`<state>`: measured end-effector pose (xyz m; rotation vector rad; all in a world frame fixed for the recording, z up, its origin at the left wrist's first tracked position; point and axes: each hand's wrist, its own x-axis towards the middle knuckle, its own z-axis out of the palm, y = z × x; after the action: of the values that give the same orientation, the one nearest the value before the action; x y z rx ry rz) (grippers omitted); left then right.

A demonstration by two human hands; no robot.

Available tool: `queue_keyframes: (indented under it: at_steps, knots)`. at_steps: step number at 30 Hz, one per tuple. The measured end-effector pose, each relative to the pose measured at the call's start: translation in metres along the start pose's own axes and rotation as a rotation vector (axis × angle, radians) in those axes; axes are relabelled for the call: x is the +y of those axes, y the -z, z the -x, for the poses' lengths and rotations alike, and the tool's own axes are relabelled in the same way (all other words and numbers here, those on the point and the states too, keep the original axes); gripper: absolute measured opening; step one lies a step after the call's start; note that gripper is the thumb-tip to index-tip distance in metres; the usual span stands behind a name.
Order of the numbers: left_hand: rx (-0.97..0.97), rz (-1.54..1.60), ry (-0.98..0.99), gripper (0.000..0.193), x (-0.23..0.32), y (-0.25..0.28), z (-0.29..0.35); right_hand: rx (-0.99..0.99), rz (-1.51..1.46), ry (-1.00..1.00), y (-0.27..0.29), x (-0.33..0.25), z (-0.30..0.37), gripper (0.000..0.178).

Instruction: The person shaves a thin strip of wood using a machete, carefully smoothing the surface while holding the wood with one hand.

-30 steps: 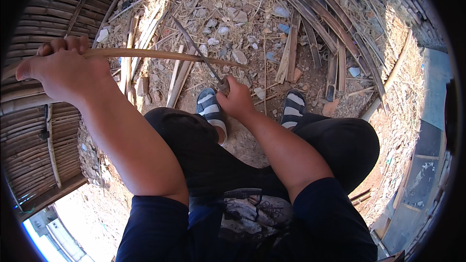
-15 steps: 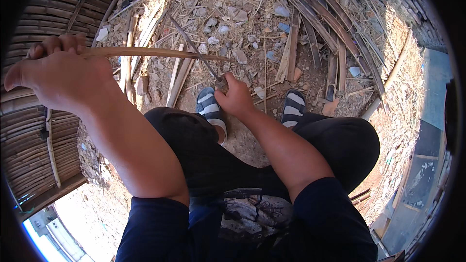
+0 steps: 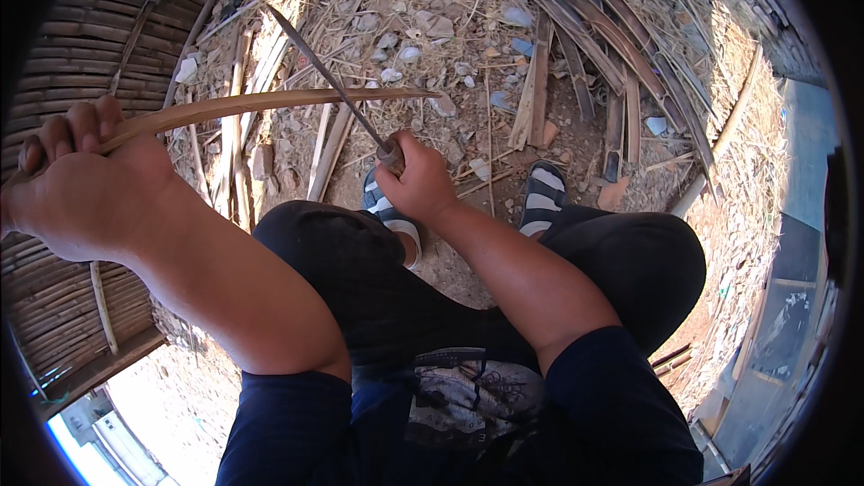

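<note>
My left hand (image 3: 90, 171) is raised at the far left, its fingers wrapped round one end of a long, thin bamboo strip (image 3: 243, 104). The strip bows slightly and reaches rightward across the middle of the view, out over the ground. My right hand (image 3: 418, 180) grips the short wooden handle of a long-bladed knife (image 3: 310, 56). Its dark, narrow blade slants up to the left and crosses the strip; whether it cuts in or only touches, I cannot tell. The palm side of my left hand is hidden.
Split bamboo pieces (image 3: 621, 36) lie piled at the far right, and more strips (image 3: 238, 126) lie at the left. Stones and dry straw cover the ground. A slatted bamboo wall (image 3: 99, 27) stands close on the left. My sandalled feet (image 3: 544, 193) are just beyond my knees.
My left hand has moved left and down, drawing the strip with it. The knife has shifted a little left, and more of its blade now extends beyond the strip.
</note>
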<state>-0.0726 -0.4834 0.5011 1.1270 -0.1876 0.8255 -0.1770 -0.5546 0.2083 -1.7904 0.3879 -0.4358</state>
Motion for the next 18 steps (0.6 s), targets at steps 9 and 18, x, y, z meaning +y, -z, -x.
queue_keyframes:
  at_steps: [9, 18]
  knots:
    - [0.079, -0.064, 0.103, 0.065, -0.038, 0.004, -0.009, 0.052, -0.051, -0.024, -0.004, -0.007, 0.001, 0.031]
    - [0.142, -0.114, 0.172, 0.063, -0.043, 0.006, -0.009, -0.037, 0.225, -0.244, -0.006, 0.019, 0.000, 0.035]
